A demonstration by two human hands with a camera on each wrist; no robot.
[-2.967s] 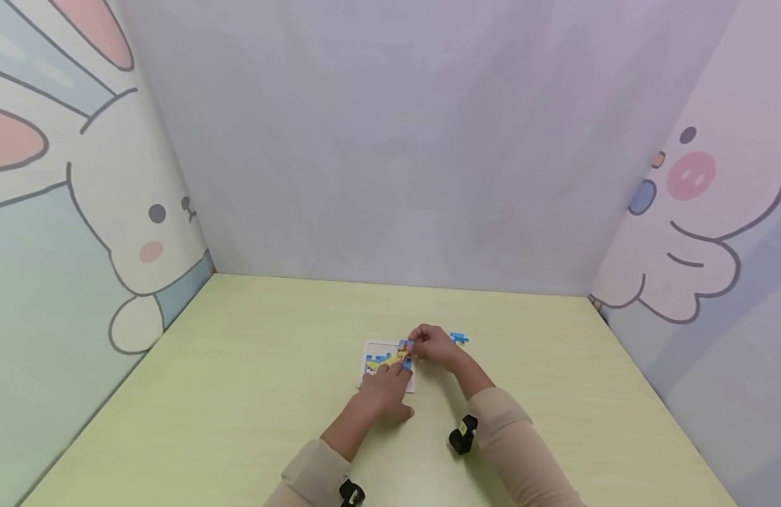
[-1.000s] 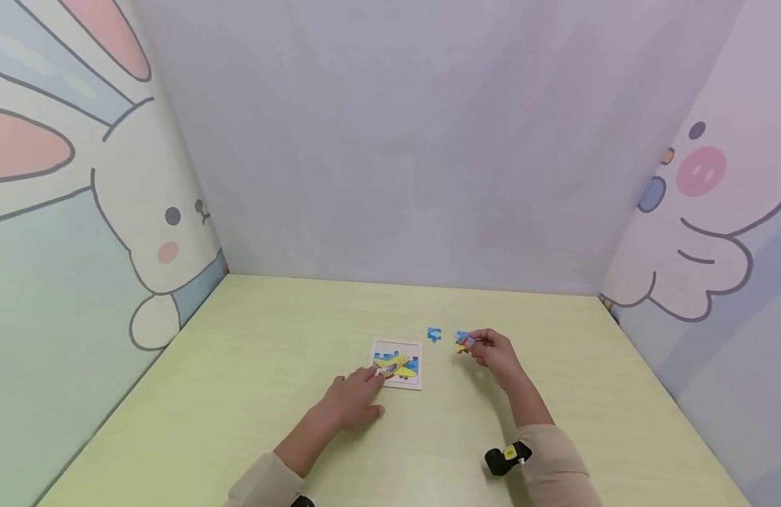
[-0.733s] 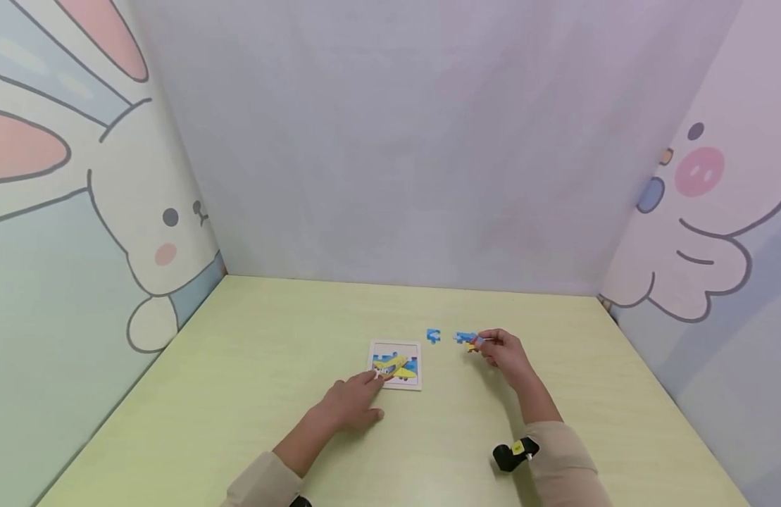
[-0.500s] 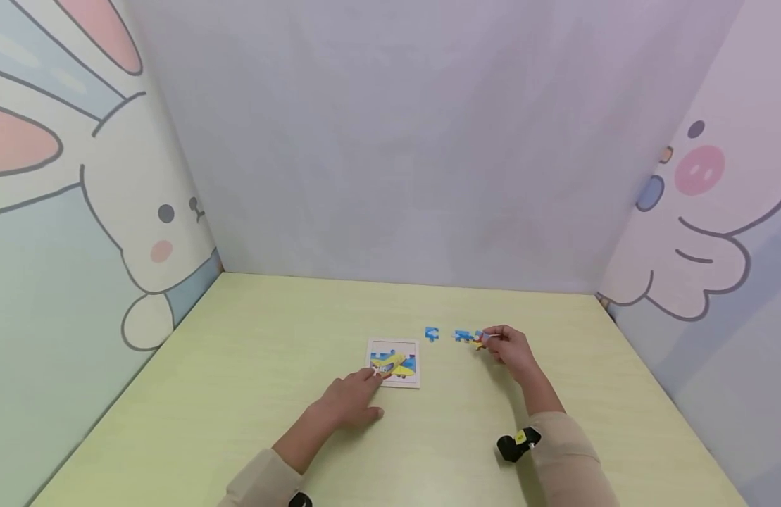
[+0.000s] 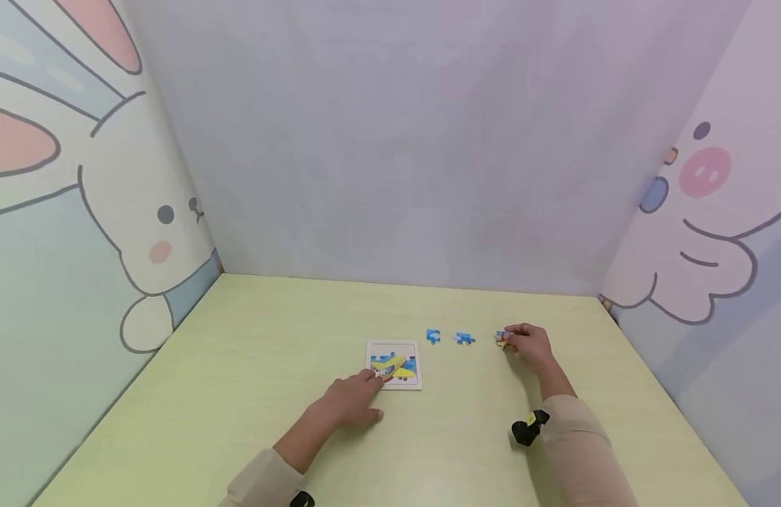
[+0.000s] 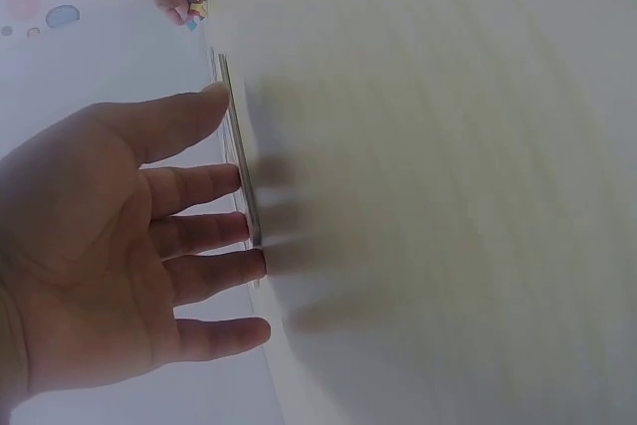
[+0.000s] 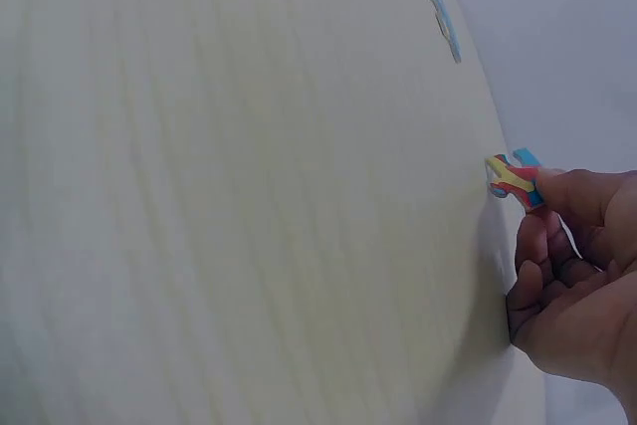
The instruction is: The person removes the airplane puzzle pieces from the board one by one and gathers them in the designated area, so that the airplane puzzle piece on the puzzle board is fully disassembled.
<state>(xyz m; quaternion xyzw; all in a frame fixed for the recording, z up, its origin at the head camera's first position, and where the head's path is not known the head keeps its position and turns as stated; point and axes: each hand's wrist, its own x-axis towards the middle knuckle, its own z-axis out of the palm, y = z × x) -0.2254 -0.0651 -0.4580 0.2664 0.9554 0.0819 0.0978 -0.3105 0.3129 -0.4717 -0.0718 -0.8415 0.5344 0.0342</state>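
A jigsaw puzzle (image 5: pixel 393 367) with a yellow airplane picture lies in a white frame (image 5: pixel 420 366) on the table. The top strip inside the frame shows bare backing. My left hand (image 5: pixel 352 400) rests with straight fingers on the frame's lower left corner; the left wrist view shows the same spread fingers (image 6: pixel 204 231) at its edge. Farther right, my right hand (image 5: pixel 531 343) pinches a puzzle piece (image 7: pixel 516 182) coloured red, yellow and blue between thumb and finger, low over the table. In the head view that piece partly hides behind the fingertips.
Two loose blue puzzle pieces lie on the table between frame and right hand: one piece (image 5: pixel 433 336) nearer the frame, another piece (image 5: pixel 464 339) to its right. The pale table (image 5: pixel 270 317) ends at a grey back wall (image 5: pixel 390 176). Black wrist cameras hang below both sleeves.
My right hand has left the puzzle and carried the red, yellow and blue piece rightward, away from the blue pieces. My left hand has slid back toward the frame's lower left corner.
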